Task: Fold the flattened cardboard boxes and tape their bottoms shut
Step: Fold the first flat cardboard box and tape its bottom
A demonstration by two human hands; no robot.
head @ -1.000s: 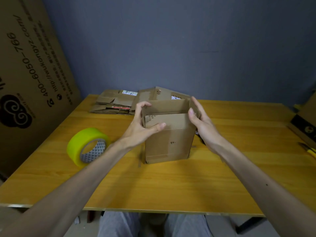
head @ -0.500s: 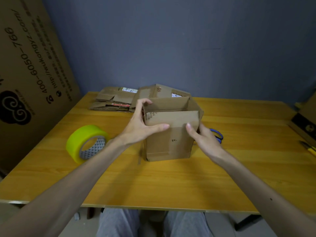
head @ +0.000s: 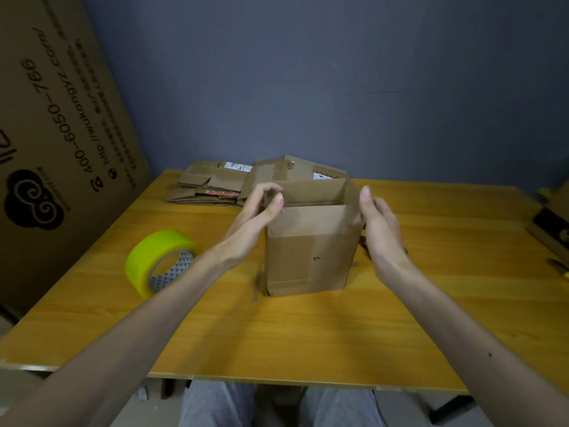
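Left hand [head: 261, 212] pinches the upper left corner of the box [head: 308, 257], fingers curled over the edge and thumb on the near face. Right hand [head: 380, 232] lies flat against the box's right side, fingers straight and thumb up beside the corner, gripping nothing. Between them the box stands upright near the middle of the table [head: 308, 334], its top flaps not yet folded shut.

It looks light and thin-walled to me. I'd expect it to be stiff along the creases but quick to buckle if squeezed mid-panel. The corners and fold lines are the places to hold it, pressing on flaps rather than walls.

A small dark mark sits on the near face, too small to read. Just to the left, the yellow-green tape roll [head: 160, 257] stands on its rim. Behind the box lies a stack of flattened boxes [head: 212, 186] with white labels [head: 237, 166], whose print I cannot make out. The big cardboard sheet [head: 61, 134] leaning at the left reads "400-6050-766" beside a web address, seemingly wukongyz.com, and a cloud-swirl logo.
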